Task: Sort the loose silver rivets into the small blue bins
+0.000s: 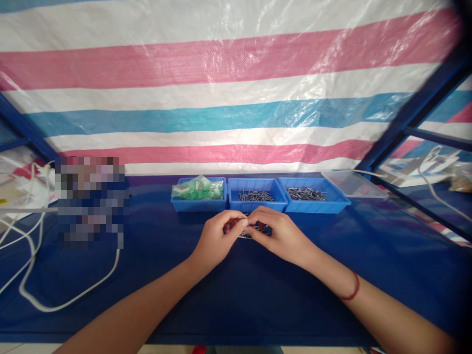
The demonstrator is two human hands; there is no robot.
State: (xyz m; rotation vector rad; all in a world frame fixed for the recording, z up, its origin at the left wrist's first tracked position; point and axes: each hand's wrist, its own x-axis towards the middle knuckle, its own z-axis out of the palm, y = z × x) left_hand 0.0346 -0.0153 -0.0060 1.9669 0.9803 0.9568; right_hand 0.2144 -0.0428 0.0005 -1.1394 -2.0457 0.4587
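Note:
My left hand [217, 236] and my right hand [280, 233] meet at the middle of the blue table [165, 275], fingers pinched together. Between them they hold a small clear bag [254, 230] with thin metal pieces inside; most of it is hidden by the fingers. Just behind the hands stand three blue trays in a row. The left tray [198, 202] holds green-tinted plastic bags. The middle tray [256, 200] and the right tray [313, 201] hold several small metal pins or screws.
A clear plastic lid [353, 184] lies right of the trays. White cables [44, 275] loop over the table's left side beside a blurred object. A striped tarp [228, 98] hangs behind. Blue frame bars [413, 113] slant at the right.

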